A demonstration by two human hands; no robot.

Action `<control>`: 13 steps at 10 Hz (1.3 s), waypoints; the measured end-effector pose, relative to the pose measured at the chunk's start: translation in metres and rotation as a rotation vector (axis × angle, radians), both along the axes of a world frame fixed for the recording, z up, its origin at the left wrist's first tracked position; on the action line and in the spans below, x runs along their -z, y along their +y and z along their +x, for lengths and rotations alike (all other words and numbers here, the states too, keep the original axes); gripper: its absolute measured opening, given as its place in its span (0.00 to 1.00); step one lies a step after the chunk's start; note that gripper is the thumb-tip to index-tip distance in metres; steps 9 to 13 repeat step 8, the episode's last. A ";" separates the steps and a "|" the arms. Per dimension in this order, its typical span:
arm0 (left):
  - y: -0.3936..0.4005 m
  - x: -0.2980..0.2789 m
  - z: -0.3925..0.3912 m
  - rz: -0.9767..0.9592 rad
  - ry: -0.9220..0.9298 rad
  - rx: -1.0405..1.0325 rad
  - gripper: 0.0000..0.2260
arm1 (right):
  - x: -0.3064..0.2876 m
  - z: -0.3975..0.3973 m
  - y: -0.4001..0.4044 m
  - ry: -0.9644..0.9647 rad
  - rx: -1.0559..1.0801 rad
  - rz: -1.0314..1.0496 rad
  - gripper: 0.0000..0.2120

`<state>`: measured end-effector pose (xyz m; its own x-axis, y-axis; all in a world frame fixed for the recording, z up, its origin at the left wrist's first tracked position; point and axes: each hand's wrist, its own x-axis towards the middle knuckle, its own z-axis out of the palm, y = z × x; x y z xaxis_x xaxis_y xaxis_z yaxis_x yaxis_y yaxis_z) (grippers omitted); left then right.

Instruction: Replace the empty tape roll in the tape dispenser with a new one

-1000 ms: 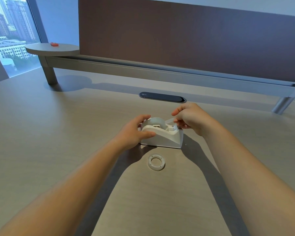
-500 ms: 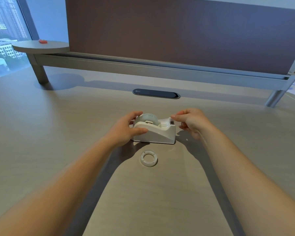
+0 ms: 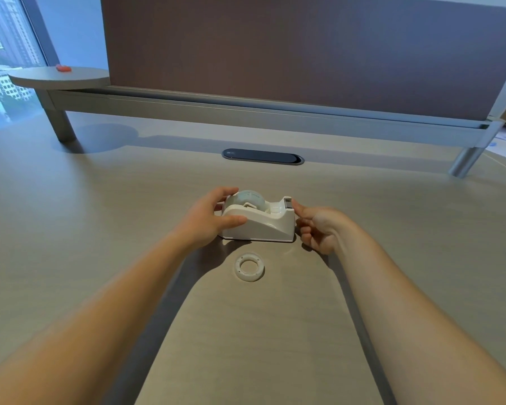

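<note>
A white tape dispenser (image 3: 263, 226) stands on the wooden desk (image 3: 100, 229), cutter end to the right. A full clear tape roll (image 3: 249, 198) sits in its cradle, its strip running to the cutter. My left hand (image 3: 208, 220) grips the dispenser's left end, thumb on the near side, fingers behind the roll. My right hand (image 3: 319, 229) is just right of the cutter end, fingers curled, one fingertip touching the dispenser's top corner. An empty white tape core (image 3: 249, 267) lies flat on the desk in front of the dispenser.
A dark oval cable port (image 3: 263, 156) is set in the desk behind the dispenser. A brown partition (image 3: 304, 54) on a metal rail closes the back. A round side shelf (image 3: 59, 78) with a small red object (image 3: 63, 67) is at far left.
My right hand has dropped from above the cutter to beside the dispenser's right end, and the tape strip now lies down on the cutter. My left hand has kept its hold.
</note>
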<state>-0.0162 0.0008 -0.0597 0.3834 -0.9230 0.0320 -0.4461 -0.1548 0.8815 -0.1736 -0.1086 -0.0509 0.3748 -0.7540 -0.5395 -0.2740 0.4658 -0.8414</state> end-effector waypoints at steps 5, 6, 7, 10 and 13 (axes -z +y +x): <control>0.000 -0.002 -0.006 0.082 -0.173 -0.012 0.29 | 0.002 0.000 0.016 0.094 0.165 -0.362 0.09; 0.009 -0.024 -0.020 0.021 -0.266 -0.097 0.31 | -0.017 -0.012 0.034 0.256 0.167 -0.704 0.14; 0.045 -0.051 -0.044 -0.135 -0.241 -0.058 0.22 | -0.037 -0.034 0.080 0.168 -0.041 -0.956 0.07; 0.120 -0.054 -0.079 -0.140 -0.024 0.147 0.11 | -0.038 -0.080 0.162 0.000 -0.325 -0.978 0.04; 0.120 -0.054 -0.079 -0.140 -0.024 0.147 0.11 | -0.038 -0.080 0.162 0.000 -0.325 -0.978 0.04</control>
